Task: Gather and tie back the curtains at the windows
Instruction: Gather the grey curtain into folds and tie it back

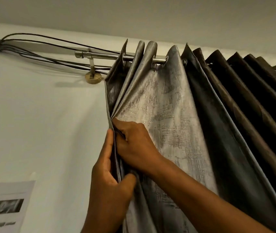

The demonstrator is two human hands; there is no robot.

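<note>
gathering is under way at the left end of the grey, silvery-sheened eyelet curtain (164, 105), which hangs in deep folds from a brushed metal curtain rod (100, 55) just below the ceiling. the left hand (108, 179) comes up from below and grips the curtain's outer edge, thumb in front and fingers wrapped behind the hem. the right hand (134, 143) reaches across from the right and pinches the next folds against that edge, fingers curled into the cloth just above the left hand. both hands grasp fabric; neither is released.

judging by how things lie, only the first few pleats are bunched together; the darker folds (244, 98) running off to the right are spread along the rod and not yet drawn in. no tie-back, cord or hook shows, so the tying is not begun, and whether other windows are done cannot be told.

there is no table here. the pale painted wall (41, 123) carries the rod's brass-coloured round bracket (93, 77), a bundle of thin black cables (38, 46) passing behind the rod, and a printed paper sheet (4, 206) stuck low at the left, its text too blurred to read. the light is dim and warm.
</note>
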